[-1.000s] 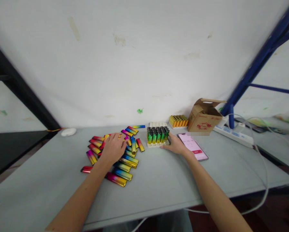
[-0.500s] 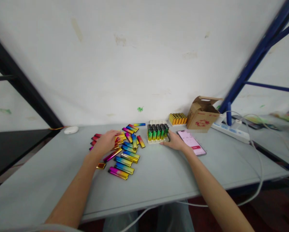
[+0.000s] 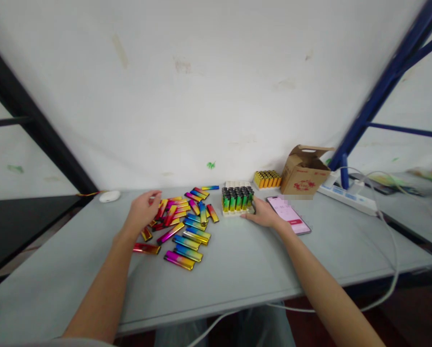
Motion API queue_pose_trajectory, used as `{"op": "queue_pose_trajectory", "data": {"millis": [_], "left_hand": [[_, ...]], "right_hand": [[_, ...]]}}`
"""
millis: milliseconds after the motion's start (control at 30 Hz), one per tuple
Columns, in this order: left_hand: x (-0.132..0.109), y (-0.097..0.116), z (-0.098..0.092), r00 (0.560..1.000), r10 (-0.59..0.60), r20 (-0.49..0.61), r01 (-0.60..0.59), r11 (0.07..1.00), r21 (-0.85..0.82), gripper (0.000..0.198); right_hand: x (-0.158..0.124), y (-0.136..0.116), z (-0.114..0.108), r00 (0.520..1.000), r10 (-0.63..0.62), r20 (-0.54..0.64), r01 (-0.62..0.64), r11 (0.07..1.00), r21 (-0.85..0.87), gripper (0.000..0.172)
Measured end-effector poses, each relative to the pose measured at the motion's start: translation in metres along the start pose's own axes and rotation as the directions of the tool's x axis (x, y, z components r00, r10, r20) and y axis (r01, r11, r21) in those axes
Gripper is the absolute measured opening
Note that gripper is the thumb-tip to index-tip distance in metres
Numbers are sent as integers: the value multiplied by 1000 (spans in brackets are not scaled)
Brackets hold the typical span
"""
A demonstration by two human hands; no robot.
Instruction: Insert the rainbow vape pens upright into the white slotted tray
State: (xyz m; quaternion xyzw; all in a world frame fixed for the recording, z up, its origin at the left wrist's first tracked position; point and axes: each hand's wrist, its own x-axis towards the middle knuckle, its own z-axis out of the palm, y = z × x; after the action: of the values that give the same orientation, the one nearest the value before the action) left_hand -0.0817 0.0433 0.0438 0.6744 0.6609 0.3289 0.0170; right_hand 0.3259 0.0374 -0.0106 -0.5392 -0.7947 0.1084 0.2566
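Note:
Several shiny rainbow-coloured lighter sleeves [image 3: 187, 226] lie in a loose pile on the grey table [image 3: 237, 270]. My left hand [image 3: 140, 213] is at the pile's left edge, fingers apart and curled against the sleeves, gripping none that I can see. To the right of the pile stands a white tray of green lighters with black tops [image 3: 237, 200]. Flat on the table lies my right hand [image 3: 263, 215], its fingertips against that tray's front right corner.
A phone [image 3: 290, 216] with a lit pink screen lies just right of my right hand. Behind are a tray of yellow lighters [image 3: 267, 179], an open cardboard box [image 3: 304, 173], a power strip [image 3: 349, 198] with a cable, and a white oval object [image 3: 109, 196].
My left hand has slid from the middle of the pile to its left edge, shifting several sleeves. My right hand has stayed at the tray.

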Motion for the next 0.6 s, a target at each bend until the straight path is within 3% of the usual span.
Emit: {"op": "queue_pose_trajectory", "data": {"millis": [167, 233, 300, 433, 533, 600], "left_hand": [[-4, 7, 6, 998, 27, 52, -29, 999, 39, 43], [-11, 19, 13, 991, 76, 106, -86, 992, 95, 45], [-22, 36, 22, 976, 205, 69, -212, 971, 113, 44], [-51, 73, 43, 877, 458, 147, -467, 884, 32, 41], [-67, 84, 52, 820, 517, 244, -535, 845, 9, 45], [-72, 82, 55, 811, 503, 297, -532, 847, 17, 50]], "right_hand": [[0, -1, -1, 1000, 20, 14, -20, 1000, -13, 64], [0, -2, -2, 1000, 20, 24, -19, 1000, -23, 65], [0, -3, -3, 1000, 12, 26, -12, 1000, -18, 66], [-1, -3, -3, 1000, -16, 10, 16, 1000, -4, 67], [-1, -2, -2, 1000, -17, 14, 17, 1000, -21, 67], [-2, -1, -3, 1000, -8, 24, 9, 999, -39, 67]]}}
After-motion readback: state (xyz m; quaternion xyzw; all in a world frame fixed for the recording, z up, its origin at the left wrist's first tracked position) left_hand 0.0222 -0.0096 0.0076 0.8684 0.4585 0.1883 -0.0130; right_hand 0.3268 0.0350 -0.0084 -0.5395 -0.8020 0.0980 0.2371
